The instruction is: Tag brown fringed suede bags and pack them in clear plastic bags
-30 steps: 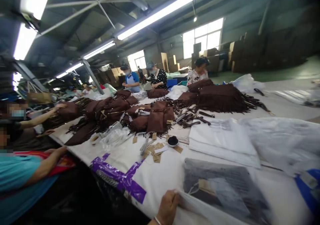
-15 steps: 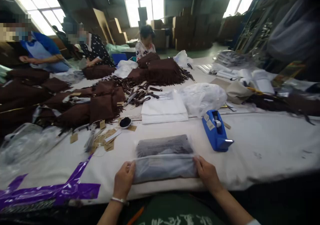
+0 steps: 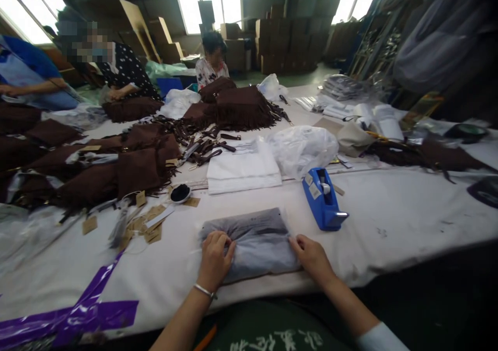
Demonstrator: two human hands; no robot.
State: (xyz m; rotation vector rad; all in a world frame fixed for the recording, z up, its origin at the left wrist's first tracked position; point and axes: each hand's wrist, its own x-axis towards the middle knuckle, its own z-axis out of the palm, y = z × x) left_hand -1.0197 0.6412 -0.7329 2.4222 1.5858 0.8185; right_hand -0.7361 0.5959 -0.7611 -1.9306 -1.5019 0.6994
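A translucent plastic bag [image 3: 260,252] lies flat on the table in front of me, with something dark folded inside it. My left hand [image 3: 215,255], a bracelet on its wrist, rests over the left part of the bag, its fingers curled and pinching the plastic. At the right edge, my right hand [image 3: 312,256] pinches the bag between thumb and fingers. A blue tape dispenser [image 3: 317,200] stands just beyond my right hand. Left of the bag are loose brown paper tags [image 3: 150,224] and a small white dish [image 3: 180,193] of black bits.
Folded white bags [image 3: 243,172] and a crumpled clear bag [image 3: 301,148] lie beyond. Brown fringed bags [image 3: 136,169] and dark straps [image 3: 206,156] fill the left and middle. Purple tape [image 3: 89,309] marks the near left edge. Several people sit or stand across the table.
My left hand has moved from the bag's left edge inward over its top. The plastic fold has been drawn upward over the dark contents. The view has shifted right.
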